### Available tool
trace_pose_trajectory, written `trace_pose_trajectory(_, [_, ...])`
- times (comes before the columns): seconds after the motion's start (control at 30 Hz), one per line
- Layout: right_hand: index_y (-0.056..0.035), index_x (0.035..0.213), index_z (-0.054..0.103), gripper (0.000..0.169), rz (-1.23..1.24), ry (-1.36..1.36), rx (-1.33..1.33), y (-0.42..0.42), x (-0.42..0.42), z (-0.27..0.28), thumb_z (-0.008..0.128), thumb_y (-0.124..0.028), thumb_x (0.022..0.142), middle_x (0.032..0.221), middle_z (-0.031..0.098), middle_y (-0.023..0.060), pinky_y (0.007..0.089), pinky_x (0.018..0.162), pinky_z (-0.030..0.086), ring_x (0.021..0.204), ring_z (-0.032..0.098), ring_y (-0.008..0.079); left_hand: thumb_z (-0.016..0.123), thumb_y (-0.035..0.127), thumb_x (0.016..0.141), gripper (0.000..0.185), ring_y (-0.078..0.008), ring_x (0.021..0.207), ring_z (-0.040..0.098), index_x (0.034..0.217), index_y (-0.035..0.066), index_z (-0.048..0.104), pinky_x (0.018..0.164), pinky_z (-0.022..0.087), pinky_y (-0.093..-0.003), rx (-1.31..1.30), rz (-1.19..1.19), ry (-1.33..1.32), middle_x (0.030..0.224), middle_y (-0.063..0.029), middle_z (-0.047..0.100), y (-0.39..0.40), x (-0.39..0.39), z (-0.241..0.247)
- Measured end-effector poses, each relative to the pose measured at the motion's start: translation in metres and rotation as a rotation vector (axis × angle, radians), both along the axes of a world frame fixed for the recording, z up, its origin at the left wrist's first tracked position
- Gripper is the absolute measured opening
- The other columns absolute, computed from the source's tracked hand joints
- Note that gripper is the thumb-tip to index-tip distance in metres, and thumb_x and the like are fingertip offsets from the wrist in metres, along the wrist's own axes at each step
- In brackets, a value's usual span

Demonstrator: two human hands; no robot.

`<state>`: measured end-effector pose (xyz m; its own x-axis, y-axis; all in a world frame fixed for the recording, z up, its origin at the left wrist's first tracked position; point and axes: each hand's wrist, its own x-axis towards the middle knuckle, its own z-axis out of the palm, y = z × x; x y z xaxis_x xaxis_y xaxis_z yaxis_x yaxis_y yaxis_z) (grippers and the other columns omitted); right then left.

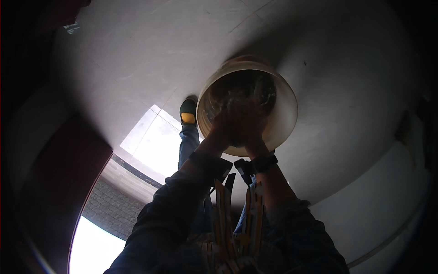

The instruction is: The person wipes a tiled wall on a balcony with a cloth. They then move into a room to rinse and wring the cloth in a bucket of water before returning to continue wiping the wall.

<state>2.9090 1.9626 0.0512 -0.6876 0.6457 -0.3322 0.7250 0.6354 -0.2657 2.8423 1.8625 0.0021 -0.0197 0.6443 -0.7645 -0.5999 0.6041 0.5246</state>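
A pale round bucket stands on the floor before me, with dark water inside that looks stirred up. Both my hands are down inside the bucket, close together over the water. My left hand is on the left and my right hand touches or overlaps it. The fingers are dark and blurred, so whether they hold anything is hidden. Each wrist wears a black strap with a dark device on it.
My shoe is just left of the bucket on the pale tiled floor. A dark red door or panel borders a bright opening at the lower left. A pale wall base is at the lower right.
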Motion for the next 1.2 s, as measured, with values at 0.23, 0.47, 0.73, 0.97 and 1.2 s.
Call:
trace_pose_trajectory(0.23, [-0.0057, 0.132, 0.046, 0.054, -0.395, -0.285, -0.301, 0.037, 0.042, -0.067, 0.052, -0.042, 0.092, 0.123, 0.054, 0.0159, 0.0435, 0.093, 0.047, 0.112, 0.054, 0.03, 0.054, 0.045, 0.093, 0.068, -0.0266, 0.13, 0.039, 0.142, 0.004, 0.031, 0.106, 0.034, -0.039, -0.211, 0.49, -0.187, 0.141, -0.0153, 0.039, 0.041, -0.021, 0.061])
trace_pose_trajectory(0.47, [-0.003, 0.139, 0.036, 0.063, -0.36, -0.084, 0.158, 0.028, 0.088, -0.126, 0.052, -0.041, 0.092, 0.132, 0.047, 0.0207, 0.043, 0.1, 0.042, 0.115, 0.051, 0.0336, 0.055, 0.05, 0.091, 0.073, -0.0257, 0.135, 0.031, 0.146, 0.012, 0.027, 0.109, 0.027, -0.0467, -0.268, 0.459, -0.003, 0.144, -0.0127, 0.035, 0.06, -0.019, 0.067])
trace_pose_trajectory(0.73, [-0.0047, 0.128, 0.05, 0.06, -0.22, 0.524, -0.848, 0.004, 0.027, -0.009, 0.075, -0.026, 0.078, 0.116, 0.06, 0.0121, 0.0379, 0.092, 0.046, 0.105, 0.058, 0.0245, 0.054, 0.048, 0.092, 0.063, -0.0215, 0.118, 0.049, 0.139, 0.011, 0.038, 0.095, 0.043, -0.0336, -0.201, 0.633, -0.357, 0.126, -0.0088, 0.052, 0.036, -0.019, 0.033])
trace_pose_trajectory(0.97, [-0.0048, 0.098, 0.068, 0.03, -0.149, 0.708, -0.907, -0.001, 0.008, 0.059, 0.075, -0.019, 0.073, 0.099, 0.064, 0.0124, 0.035, 0.077, 0.051, 0.091, 0.063, 0.0227, 0.054, 0.037, 0.093, 0.055, -0.0216, 0.113, 0.052, 0.138, 0.009, 0.04, 0.093, 0.045, -0.0334, -0.085, 0.653, -0.663, 0.124, -0.0103, 0.054, 0.008, -0.015, 0.023])
trace_pose_trajectory(1.2, [-0.009, 0.123, 0.056, 0.051, -0.15, 0.025, -0.202, 0.012, 0.008, 0.014, 0.066, -0.036, 0.081, 0.116, 0.059, 0.0158, 0.0389, 0.09, 0.043, 0.107, 0.056, 0.0253, 0.054, 0.027, 0.094, 0.048, -0.0216, 0.108, 0.056, 0.136, 0.007, 0.042, 0.09, 0.048, -0.0333, -0.257, 0.616, -0.544, 0.122, -0.0119, 0.055, 0.023, 0.0, 0.059])
